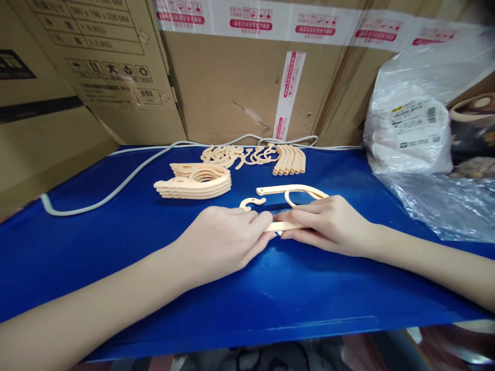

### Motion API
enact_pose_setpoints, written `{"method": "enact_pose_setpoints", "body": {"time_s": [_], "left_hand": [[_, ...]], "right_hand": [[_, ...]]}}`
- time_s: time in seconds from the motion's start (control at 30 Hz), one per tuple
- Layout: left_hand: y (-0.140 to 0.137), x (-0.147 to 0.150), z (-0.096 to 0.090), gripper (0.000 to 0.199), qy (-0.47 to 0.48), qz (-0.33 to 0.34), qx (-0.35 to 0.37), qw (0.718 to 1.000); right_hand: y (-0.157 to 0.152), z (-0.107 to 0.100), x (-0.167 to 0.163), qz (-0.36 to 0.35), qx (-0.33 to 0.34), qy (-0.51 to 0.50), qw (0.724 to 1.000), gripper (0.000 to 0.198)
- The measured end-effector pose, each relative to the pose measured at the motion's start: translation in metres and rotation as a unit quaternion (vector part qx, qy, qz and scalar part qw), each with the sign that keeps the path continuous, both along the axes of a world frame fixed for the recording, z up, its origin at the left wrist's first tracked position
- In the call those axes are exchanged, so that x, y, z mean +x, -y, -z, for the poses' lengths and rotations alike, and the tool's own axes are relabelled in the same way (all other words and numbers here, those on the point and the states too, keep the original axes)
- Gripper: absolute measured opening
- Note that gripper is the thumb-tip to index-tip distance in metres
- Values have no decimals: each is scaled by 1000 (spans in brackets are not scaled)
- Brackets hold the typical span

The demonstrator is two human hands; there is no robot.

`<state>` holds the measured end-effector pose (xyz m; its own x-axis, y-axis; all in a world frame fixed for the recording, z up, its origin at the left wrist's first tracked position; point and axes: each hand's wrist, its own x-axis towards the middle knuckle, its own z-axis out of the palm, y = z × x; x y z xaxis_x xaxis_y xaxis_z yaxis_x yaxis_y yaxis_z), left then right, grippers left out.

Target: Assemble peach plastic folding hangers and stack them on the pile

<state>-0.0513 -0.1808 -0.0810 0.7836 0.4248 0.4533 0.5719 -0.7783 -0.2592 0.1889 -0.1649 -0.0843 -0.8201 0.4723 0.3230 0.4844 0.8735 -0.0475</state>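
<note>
My left hand (235, 234) and my right hand (328, 226) meet near the middle of the table, fingers closed on a beige plastic hanger arm (285, 226) whose strip shows between them. Just beyond my left fingers a small hanger hook (253, 201) sticks up; whether the fingers grip it I cannot tell. Past my right knuckles lies another hanger arm (288, 189) with a curved loop, partly hidden by the hand. Behind my left hand is a stack of hanger pieces (193, 191). Farther back are a pile of loose hooks (222, 154) and a row of curved hanger arms (290, 159).
A blue table cover (135, 268) spreads under everything. Cardboard boxes (240, 82) wall off the back and left. A white cable (127, 180) winds along the far edge. On the right sit a plastic-wrapped white roll (413, 134) and clear plastic film (448, 206).
</note>
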Motion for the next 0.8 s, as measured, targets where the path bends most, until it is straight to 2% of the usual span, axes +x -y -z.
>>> {"method": "enact_pose_setpoints", "body": {"time_s": [0.13,0.27,0.43,0.6,0.7,0.8], "left_hand": [[-2,-4,-2,27,15,-30,-44,998],[-4,-7,-4,24,22,-45,-36,998],[-2,-6,-7,29,12,-38,-44,998],[-1,-6,-4,33,6,35,-80,996],[0,-5,-1,30,0,72,-114,991],[1,-5,1,28,-1,73,-110,991]], "right_hand": [[-1,-9,4,0,70,-65,995,24],[-8,-15,8,68,106,-119,985,22],[-22,-10,11,108,36,-118,986,26],[-30,-3,12,97,-49,-99,989,33],[-32,0,14,92,-52,-97,990,30],[-33,1,15,92,-45,-94,990,28]]}}
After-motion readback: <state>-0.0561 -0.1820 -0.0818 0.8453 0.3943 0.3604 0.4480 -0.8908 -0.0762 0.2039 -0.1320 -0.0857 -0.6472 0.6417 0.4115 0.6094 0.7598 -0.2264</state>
